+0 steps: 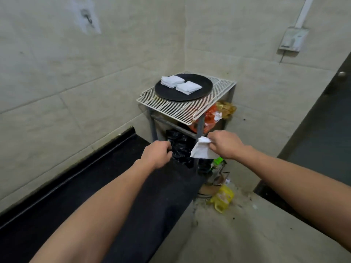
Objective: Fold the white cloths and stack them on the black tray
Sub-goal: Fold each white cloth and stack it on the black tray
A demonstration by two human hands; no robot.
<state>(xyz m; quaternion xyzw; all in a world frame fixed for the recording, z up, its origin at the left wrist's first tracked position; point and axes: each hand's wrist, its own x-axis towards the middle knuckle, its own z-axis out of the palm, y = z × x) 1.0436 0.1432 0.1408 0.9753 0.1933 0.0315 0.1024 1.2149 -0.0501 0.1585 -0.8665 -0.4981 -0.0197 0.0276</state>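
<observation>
Head view: right hand (226, 145) pinches 1 folded white cloth (201, 151); left hand (158, 154) curled, holding nothing. At 12 o'clock, round black tray (171, 94) on white wire rack (171, 110) bears 2 cloth stacks (172, 81), bare toward 3 o'clock; black plastic bag (180, 147) below.

Black tray (182, 94), near half bare, 2 cloth stacks (172, 81) behind (side by side), walls (76, 73) close
</observation>
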